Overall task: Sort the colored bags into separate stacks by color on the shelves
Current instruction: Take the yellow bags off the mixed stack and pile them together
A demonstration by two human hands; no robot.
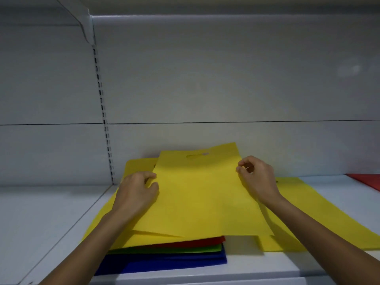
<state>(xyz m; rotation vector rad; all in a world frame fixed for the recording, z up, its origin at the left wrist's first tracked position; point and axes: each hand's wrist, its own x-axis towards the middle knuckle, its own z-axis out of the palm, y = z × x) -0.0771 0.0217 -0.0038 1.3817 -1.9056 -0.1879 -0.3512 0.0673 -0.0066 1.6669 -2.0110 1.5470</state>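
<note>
- Nearest us, at the front of the white shelf [51,212], a mixed pile lies flat. A blue bag [164,262] is at the bottom, a green bag [174,248] lies on it, and a red bag [195,241] lies above that.
- Only the near edges of these three show, because yellow layers cover the rest. We cannot count those layers.
- The top yellow bag [197,194] rests over the pile, with its cut-out handle toward the back.
- Our left hand [136,192] pinches the bag's left edge, fingers curled in against the thumb.
- Our right hand [257,177] pinches the right edge higher up, its fingertips bunched tightly on the fabric.
- To the right, a spread yellow bag [329,219] lies flat on the shelf. Its left part is tucked under the held one.
- At the far right we see a red corner [368,181] on the shelf, cut off by the frame. We cannot tell how many pieces it is.
- Behind stands a pale back panel [226,79] with a slotted upright [102,110] at its left.
- A white bracket [82,21] carries the shelf above.
</note>
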